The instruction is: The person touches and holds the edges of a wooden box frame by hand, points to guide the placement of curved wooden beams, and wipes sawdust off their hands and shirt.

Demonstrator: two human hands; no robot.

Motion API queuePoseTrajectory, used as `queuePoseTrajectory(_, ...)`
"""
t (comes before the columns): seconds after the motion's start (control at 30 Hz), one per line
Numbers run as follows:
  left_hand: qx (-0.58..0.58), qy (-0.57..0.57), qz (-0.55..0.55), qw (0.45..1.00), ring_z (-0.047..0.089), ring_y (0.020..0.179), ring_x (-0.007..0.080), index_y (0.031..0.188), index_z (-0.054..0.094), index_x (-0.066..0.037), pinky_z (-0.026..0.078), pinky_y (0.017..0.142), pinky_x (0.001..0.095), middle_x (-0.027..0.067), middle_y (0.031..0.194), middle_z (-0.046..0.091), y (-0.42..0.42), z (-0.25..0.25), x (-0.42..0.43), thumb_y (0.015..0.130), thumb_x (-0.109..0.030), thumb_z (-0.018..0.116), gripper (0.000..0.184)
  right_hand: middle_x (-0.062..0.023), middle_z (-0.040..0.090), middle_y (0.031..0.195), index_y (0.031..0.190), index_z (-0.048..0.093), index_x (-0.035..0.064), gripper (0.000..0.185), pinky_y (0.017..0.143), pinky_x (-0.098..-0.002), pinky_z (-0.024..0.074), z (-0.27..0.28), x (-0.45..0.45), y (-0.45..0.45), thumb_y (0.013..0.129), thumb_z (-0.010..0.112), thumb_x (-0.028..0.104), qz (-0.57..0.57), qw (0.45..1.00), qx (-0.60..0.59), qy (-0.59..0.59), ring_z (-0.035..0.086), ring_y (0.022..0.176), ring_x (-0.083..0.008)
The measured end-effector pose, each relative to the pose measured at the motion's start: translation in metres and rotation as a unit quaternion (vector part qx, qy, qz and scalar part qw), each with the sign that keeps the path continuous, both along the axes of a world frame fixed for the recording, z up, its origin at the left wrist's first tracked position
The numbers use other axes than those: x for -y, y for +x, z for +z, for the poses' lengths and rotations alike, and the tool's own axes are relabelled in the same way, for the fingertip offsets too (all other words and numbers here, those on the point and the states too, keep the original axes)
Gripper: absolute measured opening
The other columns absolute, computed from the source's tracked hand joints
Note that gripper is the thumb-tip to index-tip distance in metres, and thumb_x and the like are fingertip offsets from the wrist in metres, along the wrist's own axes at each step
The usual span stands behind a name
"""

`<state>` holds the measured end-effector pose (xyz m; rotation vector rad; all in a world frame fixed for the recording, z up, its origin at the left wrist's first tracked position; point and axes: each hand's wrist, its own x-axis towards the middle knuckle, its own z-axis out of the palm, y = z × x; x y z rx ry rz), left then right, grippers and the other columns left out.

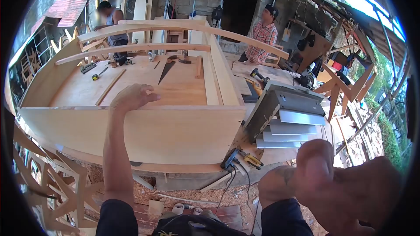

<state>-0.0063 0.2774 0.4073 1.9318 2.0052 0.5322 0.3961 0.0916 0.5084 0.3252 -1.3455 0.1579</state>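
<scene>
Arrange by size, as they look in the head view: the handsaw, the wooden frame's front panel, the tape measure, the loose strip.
1. Front panel, by far, though also nearest
2. Loose strip and handsaw, unranked: the strip looks longer, the handsaw wider
3. Tape measure

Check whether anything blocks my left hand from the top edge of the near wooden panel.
Nothing visible does. The left hand is right at the top edge of the near wooden panel, though contact is unclear. The wood strip lies beyond that edge, not in between.
</scene>
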Motion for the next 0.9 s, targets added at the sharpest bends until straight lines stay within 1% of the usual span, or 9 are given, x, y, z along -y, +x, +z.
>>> queuePoseTrajectory(0.03,0.001,0.007,-0.008,1.000,0.071,0.101,0.0308,0.128,0.068,-0.006,0.053,0.092,0.0403,0.0188,0.105,0.075,0.001,-0.009,0.001,0.081,-0.064,0.071,0.075,0.0052,0.051,0.103,0.106,0.060,0.0251,0.028,0.092,-0.0512,0.0369,0.001,-0.002,0.001,0.089,0.068,0.046,-0.002,1.000,0.004,0.003,0.045,0.108,-0.0187)
queuePoseTrajectory(0.1,-0.010,0.043,-0.021,0.999,0.072,0.099,0.0305,0.127,0.068,-0.005,0.053,0.090,0.0401,0.0191,0.103,0.075,-0.006,-0.008,-0.006,0.081,-0.063,0.073,0.074,0.0046,0.051,0.104,0.107,0.059,0.0246,0.030,0.092,-0.0509,0.0369,0.000,-0.004,0.000,0.089,0.068,0.046,0.002,1.000,0.003,0.016,0.045,0.109,-0.0192)
queuePoseTrajectory(0.2,0.005,0.019,-0.011,1.000,0.072,0.096,0.0283,0.128,0.067,-0.003,0.054,0.087,0.0387,0.0203,0.106,0.075,-0.001,-0.001,-0.002,0.082,-0.058,0.075,0.073,0.0037,0.051,0.106,0.109,0.058,0.0238,0.032,0.093,-0.0504,0.0367,0.002,-0.007,0.000,0.089,0.068,0.046,-0.001,1.000,-0.004,0.028,0.045,0.110,-0.0200)
queuePoseTrajectory(0.4,0.014,0.030,-0.007,0.999,0.071,0.098,0.0289,0.129,0.066,-0.003,0.053,0.089,0.0388,0.0206,0.105,0.075,0.001,0.001,0.002,0.081,-0.058,0.076,0.073,0.0019,0.050,0.110,0.113,0.055,0.0222,0.037,0.096,-0.0494,0.0365,0.005,0.001,0.002,0.088,0.069,0.047,-0.013,0.999,-0.016,0.042,0.044,0.113,-0.0215)
queuePoseTrajectory(0.5,-0.009,0.020,-0.004,1.000,0.070,0.104,0.0292,0.130,0.067,-0.006,0.052,0.094,0.0391,0.0186,0.109,0.074,-0.001,-0.002,-0.002,0.080,-0.062,0.073,0.075,0.0011,0.050,0.112,0.115,0.053,0.0214,0.040,0.097,-0.0489,0.0364,0.005,-0.003,0.002,0.088,0.069,0.047,-0.014,0.999,-0.014,0.041,0.043,0.114,-0.0222)
queuePoseTrajectory(0.57,-0.009,0.035,0.002,0.999,0.070,0.105,0.0288,0.130,0.067,-0.006,0.052,0.095,0.0391,0.0186,0.110,0.074,-0.010,0.004,-0.007,0.080,-0.062,0.074,0.075,0.0005,0.050,0.113,0.116,0.052,0.0209,0.042,0.097,-0.0486,0.0363,0.001,-0.006,0.001,0.088,0.069,0.047,-0.010,0.999,-0.019,0.045,0.043,0.115,-0.0227)
queuePoseTrajectory(0.63,-0.004,0.020,-0.006,1.000,0.070,0.105,0.0286,0.130,0.067,-0.007,0.052,0.095,0.0393,0.0183,0.111,0.074,0.002,-0.009,-0.004,0.080,-0.062,0.074,0.075,-0.0001,0.050,0.115,0.117,0.051,0.0204,0.044,0.098,-0.0483,0.0363,0.003,-0.008,0.002,0.088,0.070,0.047,-0.019,0.999,-0.010,0.041,0.043,0.116,-0.0232)
queuePoseTrajectory(0.7,-0.021,0.024,0.010,0.999,0.070,0.104,0.0287,0.130,0.067,-0.007,0.052,0.095,0.0397,0.0177,0.110,0.074,0.001,-0.001,-0.001,0.079,-0.062,0.074,0.075,-0.0007,0.050,0.116,0.119,0.050,0.0198,0.046,0.099,-0.0480,0.0362,0.000,-0.007,0.003,0.088,0.070,0.047,-0.013,0.999,-0.013,0.047,0.043,0.117,-0.0237)
queuePoseTrajectory(0.9,-0.002,0.020,-0.002,1.000,0.070,0.103,0.0295,0.129,0.067,-0.007,0.053,0.093,0.0407,0.0179,0.110,0.074,-0.006,-0.008,-0.007,0.080,-0.062,0.074,0.074,-0.0025,0.049,0.120,0.123,0.047,0.0182,0.051,0.101,-0.0470,0.0360,0.004,0.003,0.004,0.087,0.070,0.047,-0.029,0.998,-0.019,0.043,0.042,0.120,-0.0252)
